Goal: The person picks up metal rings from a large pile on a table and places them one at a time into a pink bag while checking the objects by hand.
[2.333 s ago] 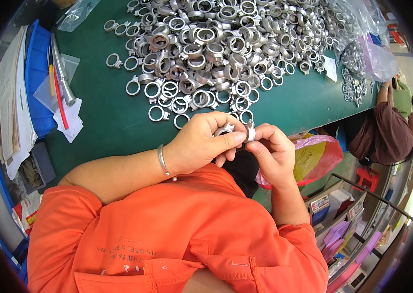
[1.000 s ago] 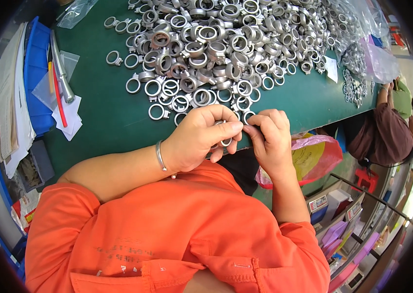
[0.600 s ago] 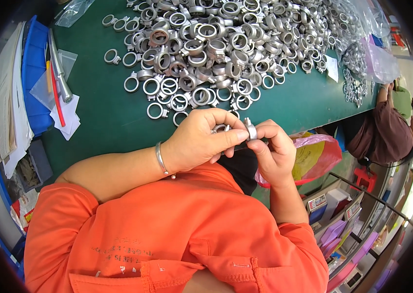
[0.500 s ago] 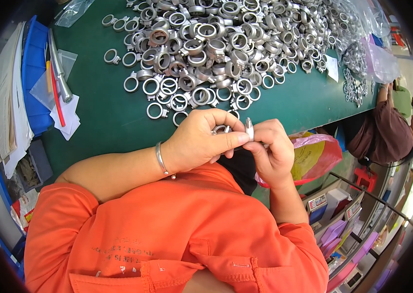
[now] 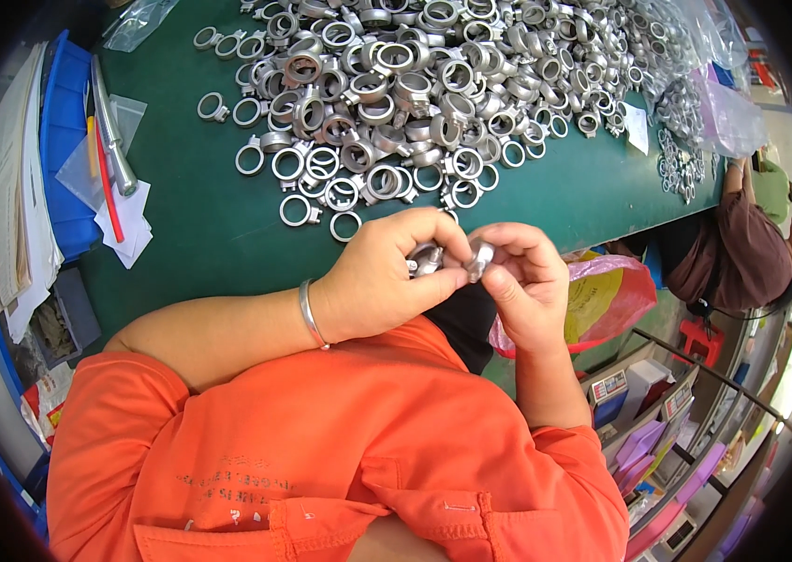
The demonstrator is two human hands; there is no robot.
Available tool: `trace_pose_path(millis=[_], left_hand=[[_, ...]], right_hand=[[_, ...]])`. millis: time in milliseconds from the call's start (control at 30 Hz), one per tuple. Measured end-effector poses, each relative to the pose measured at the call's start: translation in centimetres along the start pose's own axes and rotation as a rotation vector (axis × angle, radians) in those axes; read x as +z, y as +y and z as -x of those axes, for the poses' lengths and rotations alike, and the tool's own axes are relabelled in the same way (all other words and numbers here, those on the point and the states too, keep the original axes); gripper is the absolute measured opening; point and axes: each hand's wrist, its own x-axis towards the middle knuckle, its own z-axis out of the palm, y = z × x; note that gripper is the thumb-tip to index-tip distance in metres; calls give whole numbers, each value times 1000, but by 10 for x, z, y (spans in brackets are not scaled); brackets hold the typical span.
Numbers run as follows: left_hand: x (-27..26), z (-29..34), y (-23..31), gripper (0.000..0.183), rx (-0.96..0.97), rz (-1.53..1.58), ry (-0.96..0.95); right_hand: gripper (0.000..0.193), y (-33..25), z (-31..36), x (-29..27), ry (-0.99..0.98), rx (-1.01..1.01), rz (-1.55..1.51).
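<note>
Between my two hands a small silver metal ring (image 5: 481, 261) is held edge-on at the fingertips. My right hand (image 5: 534, 286) pinches it from the right with thumb and bent fingers. My left hand (image 5: 385, 267) meets its left side with thumb and forefinger, and other metal rings (image 5: 426, 258) sit in the curl of its fingers, partly hidden. Just beyond the hands, a big heap of similar grey metal rings with small stubs (image 5: 387, 112) spreads over the green table (image 5: 190, 215). A few rings lie apart along the near side of the heap.
At the left stand a blue bin (image 5: 68, 140) with papers, a red pen (image 5: 109, 192) and a metal rod (image 5: 115, 140). A pink plastic bag (image 5: 625, 295) hangs open below the table's right edge. Another person's arm and dark clothing (image 5: 738, 248) are at far right.
The ring at my fingertips has been turned from upright to tilted. My right fingers have opened a little around it, and the rings in my left hand show more.
</note>
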Motion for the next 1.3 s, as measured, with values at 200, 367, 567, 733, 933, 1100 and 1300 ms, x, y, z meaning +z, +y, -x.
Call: trace_pose_path(millis=[200,367,567,733,933,1100,1300], left_hand=[[-3,-1,9,10,-369,357,-63],[-4,-2,9,12,-403,302,-90],[-4,-1,7,14,-418,348,-83],[-9,-7,16,17,-651,687,-99],[-10,-4,5,10,-539,707,-180],[-10,-3,3,6,-470,606,-117],[-8,-4,15,11,-456,373,-40]], right_hand=[[35,7,-1,-4,43,-155,-170],[41,9,1,0,98,-190,-129],[39,10,1,3,86,-396,176],[28,-10,-8,8,-79,-656,837],[21,5,-38,-3,64,-472,1177],[20,8,-36,-8,101,-413,1129],[17,7,-14,-4,85,-184,364]])
